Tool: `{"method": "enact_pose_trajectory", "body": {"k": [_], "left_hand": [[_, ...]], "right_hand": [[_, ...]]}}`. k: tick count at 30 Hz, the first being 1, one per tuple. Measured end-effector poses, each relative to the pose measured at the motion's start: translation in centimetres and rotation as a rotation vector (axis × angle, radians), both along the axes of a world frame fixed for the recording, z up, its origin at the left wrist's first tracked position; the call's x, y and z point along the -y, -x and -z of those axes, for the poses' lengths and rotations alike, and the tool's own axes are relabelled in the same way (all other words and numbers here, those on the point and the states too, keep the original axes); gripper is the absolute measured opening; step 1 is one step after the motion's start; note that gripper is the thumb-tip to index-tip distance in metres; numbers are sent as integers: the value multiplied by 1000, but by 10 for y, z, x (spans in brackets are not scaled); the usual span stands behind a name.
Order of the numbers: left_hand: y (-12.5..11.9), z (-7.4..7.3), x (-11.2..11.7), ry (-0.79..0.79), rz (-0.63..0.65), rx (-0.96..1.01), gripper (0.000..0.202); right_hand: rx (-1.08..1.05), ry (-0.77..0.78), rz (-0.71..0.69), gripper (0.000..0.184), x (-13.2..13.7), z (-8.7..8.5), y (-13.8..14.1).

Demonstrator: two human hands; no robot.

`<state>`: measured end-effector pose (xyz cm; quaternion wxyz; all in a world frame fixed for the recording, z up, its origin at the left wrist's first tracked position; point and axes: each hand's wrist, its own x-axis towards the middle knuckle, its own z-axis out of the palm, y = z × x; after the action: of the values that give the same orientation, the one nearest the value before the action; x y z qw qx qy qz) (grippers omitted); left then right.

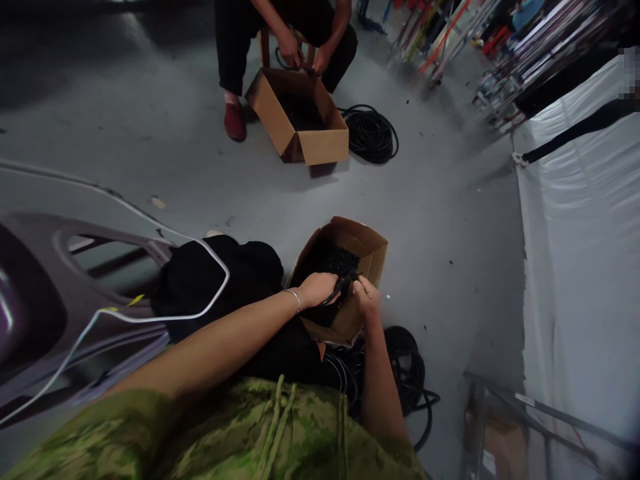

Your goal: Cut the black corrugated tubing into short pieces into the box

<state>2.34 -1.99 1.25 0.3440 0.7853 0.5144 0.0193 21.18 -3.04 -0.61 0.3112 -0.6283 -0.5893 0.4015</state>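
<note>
My left hand (319, 289), with a bangle at the wrist, is closed around a thin black hose or cable (331, 298) above an open cardboard box (374, 259). Right of it, my right hand (367, 297) is closed in a pinch near the hose's end, by a small dark object that is too blurred to name. Small black pieces (340, 259) fill part of the box below my hands. Beside my right forearm, coils of black hose (404, 363) lie on the floor, partly hidden by the arm.
Across from me a seated person's hands (290, 50) work over another cardboard box (325, 147), with a black hose coil (373, 137) beside it. A white cable (220, 260) loops at left by a grey plastic chair (55, 233). White sheeting (575, 233) lies at right, near a metal frame (540, 417).
</note>
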Motion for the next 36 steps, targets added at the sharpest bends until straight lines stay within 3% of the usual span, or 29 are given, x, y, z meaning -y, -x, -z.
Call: {"method": "enact_pose_trajectory", "body": {"k": [13, 22, 36], "left_hand": [[-3, 1, 3, -3, -13, -90, 46], [-3, -2, 2, -6, 4, -128, 52], [-3, 2, -1, 111, 5, -108, 44]], "right_hand": [[162, -127, -63, 29, -4, 5, -5], [480, -168, -146, 35, -6, 11, -11], [436, -183, -100, 34, 1, 22, -4]]}}
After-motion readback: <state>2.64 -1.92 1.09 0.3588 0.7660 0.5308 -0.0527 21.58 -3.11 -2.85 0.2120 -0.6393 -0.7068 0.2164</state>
